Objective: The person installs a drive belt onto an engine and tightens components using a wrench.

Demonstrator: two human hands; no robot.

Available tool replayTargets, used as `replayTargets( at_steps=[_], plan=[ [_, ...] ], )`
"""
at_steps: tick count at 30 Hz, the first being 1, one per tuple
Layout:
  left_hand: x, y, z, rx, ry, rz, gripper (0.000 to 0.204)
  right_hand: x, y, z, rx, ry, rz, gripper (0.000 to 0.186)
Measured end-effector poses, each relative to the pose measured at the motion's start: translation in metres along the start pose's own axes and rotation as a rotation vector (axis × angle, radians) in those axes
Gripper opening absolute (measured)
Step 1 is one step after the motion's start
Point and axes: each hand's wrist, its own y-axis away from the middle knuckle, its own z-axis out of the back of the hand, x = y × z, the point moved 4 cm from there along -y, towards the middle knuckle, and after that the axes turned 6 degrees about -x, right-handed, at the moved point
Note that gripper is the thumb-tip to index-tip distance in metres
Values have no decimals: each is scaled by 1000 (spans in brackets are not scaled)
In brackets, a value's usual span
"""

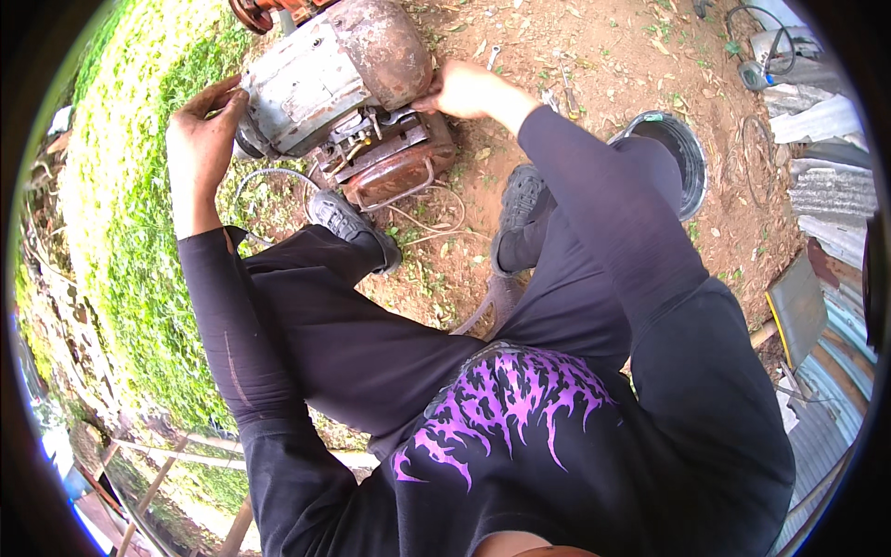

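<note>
Because the rusty grey motor (pixel 306 88) sits on the dirt ground (pixel 594 46) just beyond the left shoe (pixel 339 215), both its ends fall within arm's reach. Left hand (pixel 204 130): thumb and fingers curved at the motor's left end, perhaps to steady it; right hand (pixel 469 90): fingertips partly hidden at the right end, so cannot tell whether either grip is closed. Spanner (pixel 494 58) lies beyond the right hand, presumably kept handy
</note>
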Motion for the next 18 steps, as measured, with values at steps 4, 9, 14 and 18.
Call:
replayTargets(
  at_steps=[4, 9, 14, 18],
  plan=[
    [-2, 1, 6, 3, 19, 12, 35, -2, 49, -12, -11, -177, -52, 31],
    [1, -1, 5, 6, -24, -5, 37, -7, 51, -24, -76, -284, -80, 25],
    [-5, 3, 4, 16, -36, -12, 36, 3, 40, -11, -50, -179, -45, 25],
    [-3, 6, 6, 10, -55, -1, 36, 27, 58, -33, -21, -292, -93, 26]
  ],
)
